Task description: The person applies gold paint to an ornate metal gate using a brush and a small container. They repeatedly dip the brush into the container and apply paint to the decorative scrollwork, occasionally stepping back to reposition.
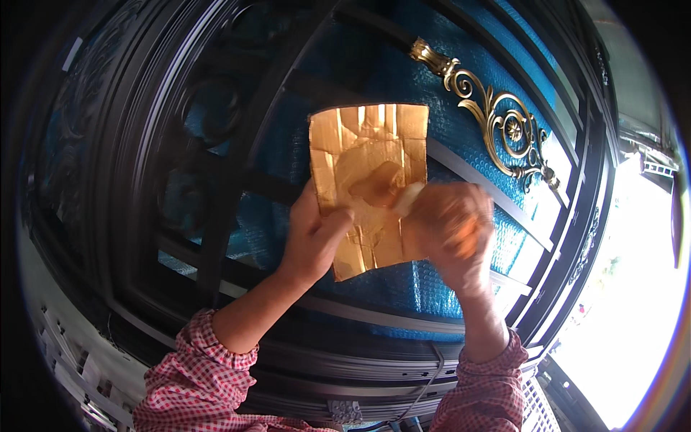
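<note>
step: likely working brown paste (373, 189) on cardboard (344, 155), held up over dark metal frame (214, 259); left hand (315, 234): thumb clamped on its lower-left edge; right hand (450, 227): curled tight round orange tool (466, 234), probably, motion-blurred; next: calls for steady cardboard, tool flat to paste

Cardboard sheet (368, 173): tan, creased, roughly upright, slightly tilted; brown patch mid-face.
Hand tool (408, 200): blurred; pale tip over sheet's right side.
</note>
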`<state>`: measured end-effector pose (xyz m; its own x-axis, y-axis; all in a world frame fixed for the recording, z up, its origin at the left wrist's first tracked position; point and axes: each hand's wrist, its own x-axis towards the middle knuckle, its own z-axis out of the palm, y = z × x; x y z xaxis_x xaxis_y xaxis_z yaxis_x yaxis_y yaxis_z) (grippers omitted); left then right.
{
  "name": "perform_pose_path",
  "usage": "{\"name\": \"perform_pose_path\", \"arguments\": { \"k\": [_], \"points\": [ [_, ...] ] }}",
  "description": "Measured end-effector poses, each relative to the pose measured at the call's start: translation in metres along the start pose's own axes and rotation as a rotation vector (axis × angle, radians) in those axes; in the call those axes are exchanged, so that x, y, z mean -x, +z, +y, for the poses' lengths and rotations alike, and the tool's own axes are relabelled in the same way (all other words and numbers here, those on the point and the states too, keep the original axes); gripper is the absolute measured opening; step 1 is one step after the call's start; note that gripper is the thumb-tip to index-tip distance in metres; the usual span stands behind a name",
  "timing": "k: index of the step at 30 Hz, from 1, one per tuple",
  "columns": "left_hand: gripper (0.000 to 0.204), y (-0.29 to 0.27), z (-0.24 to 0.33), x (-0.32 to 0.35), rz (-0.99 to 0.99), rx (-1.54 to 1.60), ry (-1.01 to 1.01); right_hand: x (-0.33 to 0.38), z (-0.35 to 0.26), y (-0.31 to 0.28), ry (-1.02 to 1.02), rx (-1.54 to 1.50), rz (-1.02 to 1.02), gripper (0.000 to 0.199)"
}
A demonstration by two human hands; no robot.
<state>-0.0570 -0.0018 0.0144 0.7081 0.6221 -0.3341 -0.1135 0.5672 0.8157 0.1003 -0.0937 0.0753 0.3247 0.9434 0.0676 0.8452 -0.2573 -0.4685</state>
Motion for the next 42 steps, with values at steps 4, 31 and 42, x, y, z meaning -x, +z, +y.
{"name": "perform_pose_path", "arguments": {
  "k": [4,31,42],
  "points": [
    [0.040,0.000,-0.003,0.000,0.039,0.042,-0.048,0.005,0.003,-0.003,-0.033,0.038,0.010,0.031],
    [0.040,0.003,-0.010,-0.005,0.132,0.016,-0.043,-0.026,0.163,-0.014,0.347,0.263,0.156,0.036],
    [0.041,-0.002,-0.010,-0.006,0.116,0.027,-0.060,-0.037,0.157,0.003,0.343,0.142,0.243,0.033]
  ]
}}
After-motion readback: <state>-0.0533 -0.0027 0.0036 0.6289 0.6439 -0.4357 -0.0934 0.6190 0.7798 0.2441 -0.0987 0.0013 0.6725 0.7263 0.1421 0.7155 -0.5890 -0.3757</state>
